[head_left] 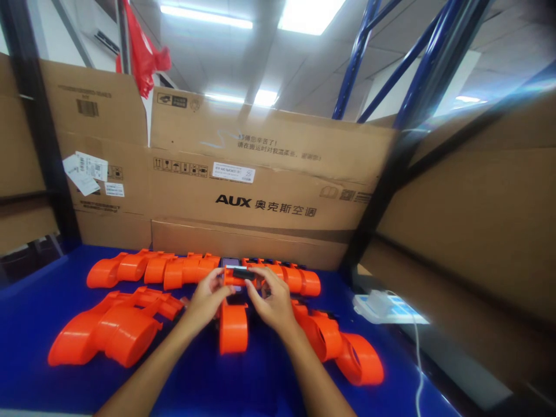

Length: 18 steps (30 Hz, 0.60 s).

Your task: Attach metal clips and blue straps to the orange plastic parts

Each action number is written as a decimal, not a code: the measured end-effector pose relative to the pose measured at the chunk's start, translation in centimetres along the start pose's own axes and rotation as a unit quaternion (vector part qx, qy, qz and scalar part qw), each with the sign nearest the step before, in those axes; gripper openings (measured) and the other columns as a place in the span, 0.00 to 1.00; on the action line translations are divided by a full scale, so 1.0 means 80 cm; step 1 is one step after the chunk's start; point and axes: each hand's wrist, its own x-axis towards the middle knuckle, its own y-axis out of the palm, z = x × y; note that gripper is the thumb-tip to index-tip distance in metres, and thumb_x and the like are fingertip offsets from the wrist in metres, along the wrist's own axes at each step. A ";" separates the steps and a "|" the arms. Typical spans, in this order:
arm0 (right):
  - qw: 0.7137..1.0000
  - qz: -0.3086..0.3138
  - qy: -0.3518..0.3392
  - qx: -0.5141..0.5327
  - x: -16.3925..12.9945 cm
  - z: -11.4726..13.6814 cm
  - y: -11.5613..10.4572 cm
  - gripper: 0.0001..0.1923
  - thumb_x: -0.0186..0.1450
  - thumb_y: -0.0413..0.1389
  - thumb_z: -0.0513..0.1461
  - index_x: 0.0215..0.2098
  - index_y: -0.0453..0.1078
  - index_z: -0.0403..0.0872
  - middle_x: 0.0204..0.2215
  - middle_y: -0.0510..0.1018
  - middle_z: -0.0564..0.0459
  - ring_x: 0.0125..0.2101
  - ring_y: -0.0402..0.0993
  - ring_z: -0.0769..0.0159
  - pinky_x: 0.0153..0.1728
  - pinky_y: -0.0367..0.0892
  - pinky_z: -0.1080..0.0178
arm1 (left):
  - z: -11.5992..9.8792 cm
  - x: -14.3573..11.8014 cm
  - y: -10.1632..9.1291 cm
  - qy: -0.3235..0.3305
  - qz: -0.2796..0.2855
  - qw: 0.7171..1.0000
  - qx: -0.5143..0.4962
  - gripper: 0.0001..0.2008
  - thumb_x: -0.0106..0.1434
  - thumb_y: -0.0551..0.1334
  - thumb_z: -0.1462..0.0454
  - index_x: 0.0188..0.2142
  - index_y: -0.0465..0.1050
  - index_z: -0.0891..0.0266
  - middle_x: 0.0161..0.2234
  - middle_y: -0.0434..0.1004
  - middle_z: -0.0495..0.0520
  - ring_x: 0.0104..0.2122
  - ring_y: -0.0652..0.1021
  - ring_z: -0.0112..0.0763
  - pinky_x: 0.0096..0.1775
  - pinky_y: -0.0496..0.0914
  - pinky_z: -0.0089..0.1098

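Observation:
Both hands meet over the middle of the blue table. My left hand (211,296) is closed, thumb and fingers pinching the left end of a small orange plastic part (230,279). On the right, my right hand (274,298) closes its thumb and fingers on a short black piece (243,274) that lies against the orange part. Whether the two are joined is not clear. Just below the hands is an orange ring-shaped plastic piece (233,329); whether it connects to the held part cannot be made out. Behind the hands, a phone-like dark device (231,262) is partly hidden.
Rows of orange ring-shaped pieces (132,266) lie at the back, with more (130,336) at left front and others (360,359), some with black parts, at right. A white power strip (386,310) with a cable sits right. Cardboard (269,185) walls the blue table (195,382).

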 end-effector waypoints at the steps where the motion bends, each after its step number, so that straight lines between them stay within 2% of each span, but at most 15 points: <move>1: 1.000 0.005 -0.011 -0.001 0.000 0.000 0.000 0.13 0.67 0.57 0.41 0.50 0.72 0.50 0.32 0.76 0.51 0.24 0.69 0.67 0.26 0.67 0.64 | 0.000 0.000 0.001 0.007 0.005 1.000 0.000 0.24 0.54 0.69 0.60 0.50 0.72 0.61 0.30 0.80 0.51 0.30 0.77 0.32 0.32 0.67 0.29; 7: 0.998 0.024 -0.047 0.025 -0.002 -0.001 0.005 0.13 0.67 0.57 0.39 0.50 0.73 0.50 0.36 0.76 0.49 0.34 0.73 0.62 0.34 0.70 0.62 | 0.002 -0.002 0.006 0.021 0.009 1.000 0.002 0.20 0.54 0.68 0.61 0.47 0.73 0.61 0.30 0.78 0.49 0.27 0.75 0.30 0.32 0.67 0.29; 13: 0.997 0.042 -0.022 0.054 -0.002 0.003 0.009 0.17 0.67 0.58 0.42 0.54 0.73 0.52 0.34 0.75 0.51 0.31 0.71 0.64 0.32 0.68 0.63 | 0.001 -0.004 0.004 0.006 0.009 1.000 0.013 0.20 0.53 0.68 0.60 0.45 0.73 0.62 0.30 0.78 0.51 0.29 0.76 0.32 0.30 0.66 0.29; 16: 0.995 0.077 0.000 0.068 0.003 0.001 0.002 0.22 0.68 0.56 0.44 0.60 0.69 0.52 0.33 0.74 0.52 0.28 0.68 0.67 0.30 0.67 0.64 | -0.002 -0.004 0.001 -0.020 0.006 1.000 0.012 0.22 0.52 0.70 0.58 0.46 0.73 0.63 0.27 0.76 0.49 0.26 0.74 0.31 0.29 0.65 0.29; 18: 0.995 0.069 0.026 0.064 0.008 -0.002 -0.006 0.22 0.70 0.52 0.44 0.61 0.67 0.50 0.34 0.75 0.52 0.28 0.68 0.66 0.31 0.67 0.64 | -0.005 -0.004 -0.001 -0.029 -0.008 1.000 0.002 0.22 0.52 0.70 0.57 0.45 0.74 0.63 0.25 0.75 0.48 0.24 0.73 0.29 0.28 0.64 0.28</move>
